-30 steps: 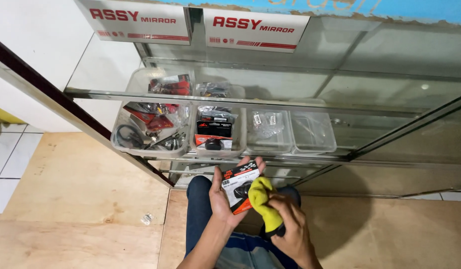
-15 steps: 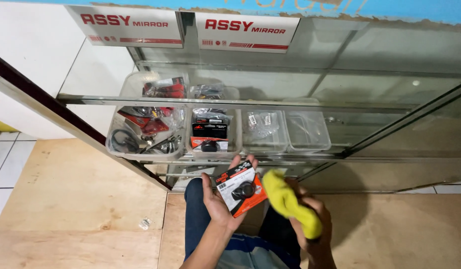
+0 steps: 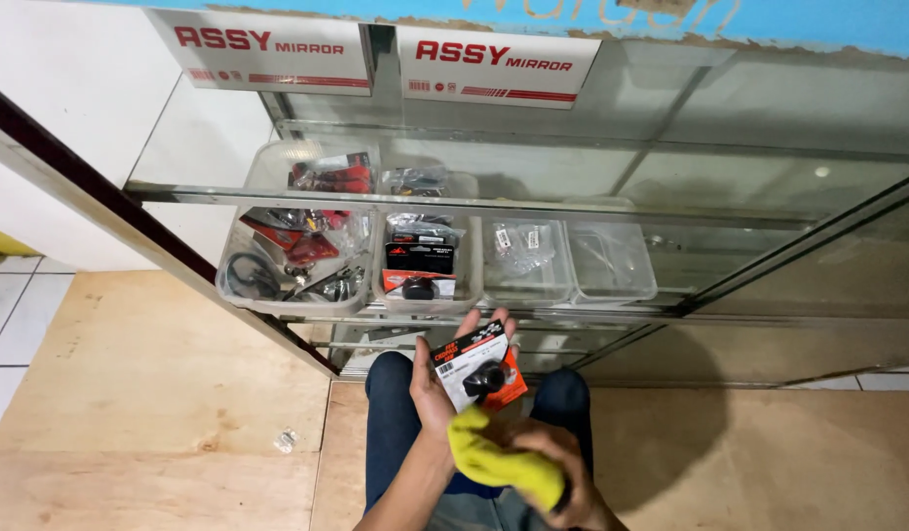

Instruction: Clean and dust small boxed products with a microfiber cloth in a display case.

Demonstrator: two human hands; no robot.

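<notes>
Below the glass shelf (image 3: 572,211) and above the person's knees, the left hand (image 3: 433,388) grips a small carded part packet (image 3: 477,366), long side tilted up-right, while the right hand (image 3: 562,472), closed around a yellow cloth (image 3: 498,457), sits just beneath it, touching its lower edge.

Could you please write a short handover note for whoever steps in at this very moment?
Left hand: holds a small blister-packed part, black piece on a red and white card, face up over the lap.
Right hand: grips a yellow cloth, its end just below the pack, at the left wrist.
Nearby: clear plastic bins of packaged parts sit on the glass cabinet shelf directly ahead.
Done: pack is out of the bins and in hand.
Left: I cannot tell whether it is wiped; it is not back in a bin.
</notes>
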